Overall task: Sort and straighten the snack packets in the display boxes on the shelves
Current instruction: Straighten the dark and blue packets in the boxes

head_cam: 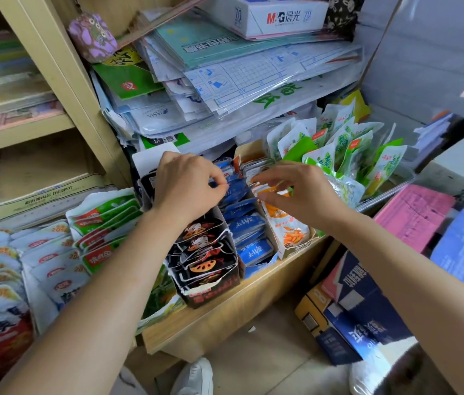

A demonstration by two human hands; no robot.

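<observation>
Three display boxes stand side by side on the wooden shelf point(225, 317): a black box of lotus-root packets point(205, 263), a row of blue packets point(249, 235) and a box of orange packets point(289, 228). My left hand point(188, 185) pinches the top of a blue packet at the back of the blue row. Over the back of the orange box, my right hand point(300, 192) hovers with fingers bent, touching the packet tops. Green-and-white packets point(347, 155) stand loosely in a clear bin at the right.
Stacks of paper and plastic sleeves point(239, 81) overhang the boxes from above. White and green snack packets point(54, 260) lie in rows at the left. Blue cartons point(359, 309) and pink and blue paper packs point(416, 215) sit on the floor at the right.
</observation>
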